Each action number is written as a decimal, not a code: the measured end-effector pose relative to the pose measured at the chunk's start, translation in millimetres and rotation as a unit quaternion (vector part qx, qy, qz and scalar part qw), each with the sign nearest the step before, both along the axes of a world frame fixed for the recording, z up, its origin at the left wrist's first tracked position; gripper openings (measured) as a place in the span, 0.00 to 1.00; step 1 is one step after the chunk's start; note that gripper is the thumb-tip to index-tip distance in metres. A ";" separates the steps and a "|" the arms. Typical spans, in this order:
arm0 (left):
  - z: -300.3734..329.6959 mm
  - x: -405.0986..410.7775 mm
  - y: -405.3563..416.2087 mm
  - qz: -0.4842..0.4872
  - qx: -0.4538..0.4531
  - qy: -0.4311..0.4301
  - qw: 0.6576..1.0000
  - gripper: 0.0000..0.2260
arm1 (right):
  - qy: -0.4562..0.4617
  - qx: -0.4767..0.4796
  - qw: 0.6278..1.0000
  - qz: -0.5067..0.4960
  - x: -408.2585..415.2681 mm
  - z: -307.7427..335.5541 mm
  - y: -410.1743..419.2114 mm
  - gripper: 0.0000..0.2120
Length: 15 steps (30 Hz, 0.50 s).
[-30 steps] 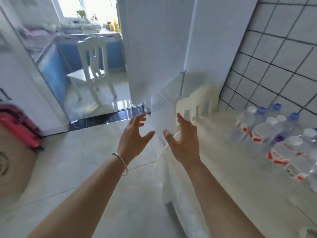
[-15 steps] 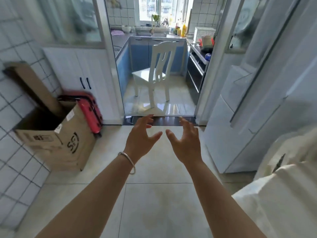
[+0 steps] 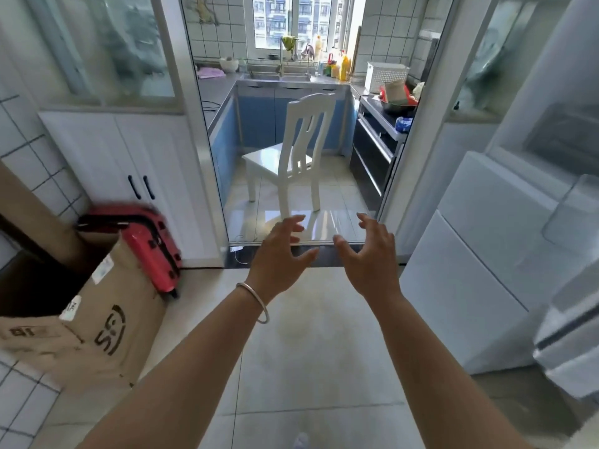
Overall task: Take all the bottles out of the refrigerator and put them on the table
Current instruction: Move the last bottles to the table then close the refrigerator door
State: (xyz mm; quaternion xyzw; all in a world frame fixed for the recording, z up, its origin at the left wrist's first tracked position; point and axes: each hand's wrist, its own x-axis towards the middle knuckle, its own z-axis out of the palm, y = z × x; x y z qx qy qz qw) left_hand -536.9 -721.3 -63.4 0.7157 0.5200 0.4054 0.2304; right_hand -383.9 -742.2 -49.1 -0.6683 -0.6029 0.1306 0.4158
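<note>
Bottles are not showing anywhere; only the refrigerator (image 3: 505, 254) is standing at the right, its pale doors running from the near right edge toward the far doorway, blurred close to the camera. Both hands are reaching forward over the tiled floor (image 3: 311, 361), side by side but apart. Left hand (image 3: 280, 257), with a silver bangle (image 3: 256, 301) sitting at its wrist, is spreading loosely curved fingers and gripping nothing. Right hand (image 3: 372, 260) is doing likewise, fingers splayed and bent, holding nothing. Beyond them a dark threshold is crossing the doorway, and a white chair (image 3: 291, 157) is standing in the middle of the far kitchen, partly blocking that passage. At the near left an open cardboard box (image 3: 107, 325) is leaning by the tiled wall, with a red suitcase (image 3: 152, 241) resting just behind it against white cabinet doors (image 3: 129, 170). Bare floor is lying between box and refrigerator.
</note>
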 end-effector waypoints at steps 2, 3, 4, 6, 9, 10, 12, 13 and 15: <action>4.7 7.8 41.9 0.007 -0.008 -0.007 1.000 0.27 | -0.007 0.000 1.000 0.005 5.1 3.0 43.4 0.26; 7.9 13.5 64.4 0.009 -0.011 -0.010 1.000 0.27 | -0.009 -0.004 1.000 0.008 9.1 5.3 66.6 0.26; 8.9 16.9 78.0 0.011 -0.014 -0.011 1.000 0.27 | -0.009 -0.009 1.000 0.010 11.6 6.0 81.4 0.26; 15.7 30.8 119.6 0.012 -0.015 -0.007 1.000 0.27 | 0.004 -0.014 1.000 0.000 24.6 10.3 125.0 0.26; 29.4 56.6 183.1 -0.006 0.021 0.004 1.000 0.27 | 0.023 -0.002 1.000 -0.019 48.5 19.1 186.8 0.26; 31.8 66.2 203.5 -0.016 0.032 0.007 0.999 0.27 | 0.027 -0.001 0.999 -0.028 57.6 21.1 203.6 0.26; 32.9 87.2 241.2 -0.036 0.033 0.008 0.999 0.26 | 0.026 -0.006 0.999 -0.041 78.8 21.7 229.7 0.25; 31.5 99.3 260.3 -0.048 0.026 0.006 0.999 0.26 | 0.018 -0.010 0.999 -0.049 92.7 21.1 242.4 0.24; 25.1 127.1 300.3 -0.072 0.011 0.005 0.997 0.26 | 0.003 -0.015 0.996 -0.085 126.1 21.0 267.6 0.24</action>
